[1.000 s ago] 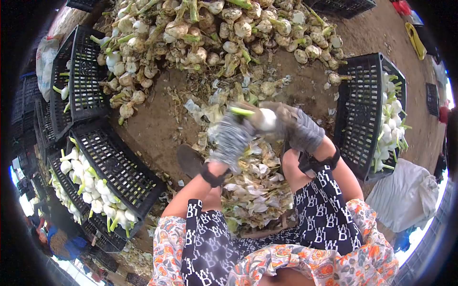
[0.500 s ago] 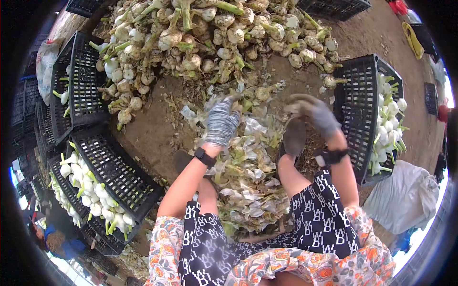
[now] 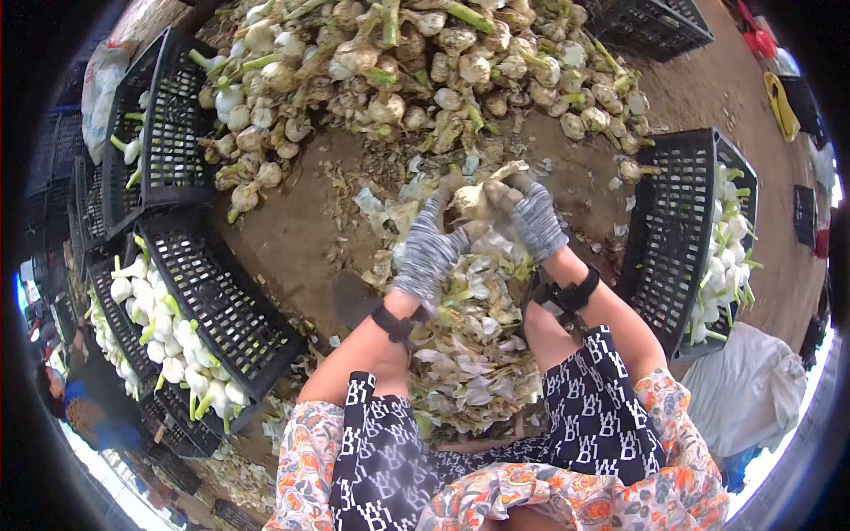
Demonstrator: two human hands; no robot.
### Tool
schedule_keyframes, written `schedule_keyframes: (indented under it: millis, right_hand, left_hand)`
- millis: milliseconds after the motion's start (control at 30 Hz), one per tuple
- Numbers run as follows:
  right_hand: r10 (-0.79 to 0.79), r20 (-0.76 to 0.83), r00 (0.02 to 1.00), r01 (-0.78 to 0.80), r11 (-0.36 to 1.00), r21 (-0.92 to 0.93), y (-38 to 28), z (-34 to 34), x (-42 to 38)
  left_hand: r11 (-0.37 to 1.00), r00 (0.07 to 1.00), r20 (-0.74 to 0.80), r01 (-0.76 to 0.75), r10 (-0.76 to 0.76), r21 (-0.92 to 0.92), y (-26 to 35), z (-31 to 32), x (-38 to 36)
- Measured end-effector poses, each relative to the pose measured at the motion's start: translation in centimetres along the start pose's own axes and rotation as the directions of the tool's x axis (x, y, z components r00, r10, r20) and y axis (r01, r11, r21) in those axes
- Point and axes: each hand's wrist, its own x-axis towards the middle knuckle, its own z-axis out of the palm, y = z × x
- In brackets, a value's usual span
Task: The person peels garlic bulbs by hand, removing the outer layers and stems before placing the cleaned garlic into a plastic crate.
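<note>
A dirty garlic bulb (image 3: 469,203) with a short stem is held up between my two gloved hands, above the ground. My left hand (image 3: 427,250), in a grey knit glove, closes around the bulb's left side with fingers above and thumb below. From the right, my right hand (image 3: 535,219) grips the bulb by its stem side; its fingertips are partly hidden. Under both hands lies a heap of peeled garlic skins (image 3: 474,354). Ahead is a large pile of uncleaned garlic (image 3: 390,84) with cut green stems.
Black plastic crates (image 3: 221,296) holding clean white garlic stand tilted at my left. Another such crate (image 3: 668,230) is on my right, with a white sack (image 3: 748,380) behind it. A yellow item (image 3: 780,106) lies at far right.
My hands were apart, the right one blurred in motion. Now they have come together on a garlic bulb. The view has shifted slightly, so the pile and crates appear displaced.
</note>
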Motion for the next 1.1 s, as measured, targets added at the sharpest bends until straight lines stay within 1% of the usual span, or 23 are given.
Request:
schedule_keyframes:
  millis: [33, 67, 100, 133, 200, 233, 267, 300, 367, 400, 500, 533, 600, 700, 733, 833, 867, 933, 967, 1000, 1033, 1067, 1100]
  right_hand:
    - [0.002, 0.018, 1.0, -0.002, 1.0, 0.016, -0.7, 0.6, -0.2]
    - [0.06, 0.037, 0.997, -0.062, 0.998, 0.032, -1.1, 0.8, -0.2]
    - [0.202, 0.112, 0.973, -0.218, 0.963, 0.157, -1.9, 0.8, -0.3]
    - [0.088, 0.101, 0.991, -0.104, 0.98, 0.169, -2.0, 1.4, -0.3]
    - [-0.027, 0.115, 0.993, 0.009, 0.988, 0.153, -2.1, 2.2, -0.1]
    - [-0.025, 0.144, 0.989, 0.007, 0.993, 0.122, -2.1, 2.1, 0.2]
    - [-0.014, 0.169, 0.986, -0.006, 0.993, 0.115, -2.0, 2.0, 0.4]
    - [-0.003, 0.194, 0.981, -0.018, 0.994, 0.108, -2.0, 2.0, 0.6]
    - [-0.021, 0.252, 0.968, 0.014, 0.999, 0.032, -2.7, 2.0, 0.8]
    - [0.0, 0.28, 0.96, -0.012, 0.999, 0.041, -3.2, 2.0, 0.7]
    - [0.012, 0.287, 0.958, -0.005, 1.0, -0.028, -3.5, 2.5, 0.7]
    - [0.036, 0.314, 0.949, -0.03, 0.999, -0.024, -3.8, 2.5, 0.7]
    - [0.08, 0.365, 0.928, -0.079, 0.997, -0.016, -4.5, 2.5, 0.5]
    - [-0.022, 0.36, 0.933, 0.053, 0.996, -0.075, -3.3, 2.6, 0.8]
    - [-0.032, 0.376, 0.926, 0.059, 0.996, -0.062, -3.2, 2.7, 0.8]
    - [-0.082, 0.418, 0.905, 0.109, 0.993, -0.041, -3.3, 2.8, 0.4]
    - [-0.115, 0.433, 0.894, 0.149, 0.988, -0.044, -3.6, 3.0, 0.3]
    - [-0.143, 0.468, 0.872, 0.221, 0.968, -0.115, -5.0, 3.4, -0.3]
    - [-0.107, 0.455, 0.884, 0.204, 0.964, -0.169, -5.0, 3.6, -0.5]
    - [-0.08, 0.45, 0.89, 0.195, 0.957, -0.216, -4.9, 3.5, -0.7]
    - [-0.061, 0.458, 0.887, 0.197, 0.947, -0.255, -4.8, 3.6, -0.7]
    - [-0.056, 0.453, 0.89, 0.208, 0.933, -0.293, -4.7, 3.7, -0.9]
    - [-0.057, 0.449, 0.891, 0.224, 0.918, -0.328, -4.7, 4.0, -1.1]
  left_hand:
    - [0.999, 0.999, 0.005, -0.033, 0.033, -0.005, 0.3, -0.2, -0.3]
    - [0.998, 0.998, 0.008, -0.067, 0.067, -0.007, 0.8, -0.4, -0.6]
    - [0.995, 0.995, 0.012, -0.1, 0.1, -0.008, 1.1, -0.5, -1.0]
    - [0.99, 0.99, 0.012, -0.139, 0.14, -0.035, 0.6, -1.0, -1.2]
    - [0.978, 0.977, 0.025, -0.21, 0.21, 0.006, 1.4, -1.2, -1.6]
    - [0.969, 0.969, 0.029, -0.246, 0.245, 0.025, 1.9, -1.3, -1.9]
    - [0.983, 0.983, 0.026, -0.183, 0.184, -0.027, 2.3, -1.5, -2.2]
    - [0.984, 0.985, 0.017, -0.17, 0.171, -0.046, 2.4, -1.6, -2.4]
    - [0.969, 0.972, 0.009, -0.235, 0.235, 0.07, 2.5, -2.2, -2.4]
    - [0.979, 0.981, 0.0, -0.192, 0.192, 0.07, 2.8, -2.3, -2.8]
    - [0.983, 0.983, -0.011, -0.18, 0.181, 0.031, 3.1, -2.7, -3.1]
    - [0.973, 0.974, -0.009, -0.226, 0.227, 0.039, 2.8, -2.9, -2.9]
    - [0.989, 0.991, 0.003, -0.133, 0.134, -0.065, 3.6, -3.2, -3.3]
    - [0.979, 0.999, 0.033, 0.017, -0.011, -0.202, 3.4, -4.0, -3.5]
    - [0.968, 0.997, 0.045, 0.068, -0.059, -0.242, 3.3, -4.3, -3.5]
    - [0.85, 0.986, 0.16, 0.122, -0.045, -0.513, 4.2, -4.7, -4.0]
    - [0.833, 0.991, 0.119, 0.123, -0.069, -0.539, 4.3, -4.6, -4.2]
    - [0.733, 0.973, 0.208, 0.217, -0.105, -0.645, 3.2, -5.4, -4.0]
    - [0.68, 0.964, 0.241, 0.254, -0.117, -0.688, 2.9, -5.9, -4.0]
    - [0.735, 0.972, 0.1, 0.227, -0.213, -0.639, 3.8, -5.0, -4.2]
    - [0.727, 0.978, -0.042, 0.125, -0.207, -0.675, 4.9, -4.1, -4.5]
    - [0.762, 0.965, 0.024, 0.223, -0.263, -0.608, 6.6, -4.4, -5.3]
    - [0.763, 0.981, 0.03, 0.169, -0.193, -0.624, 2.3, -5.4, -4.3]
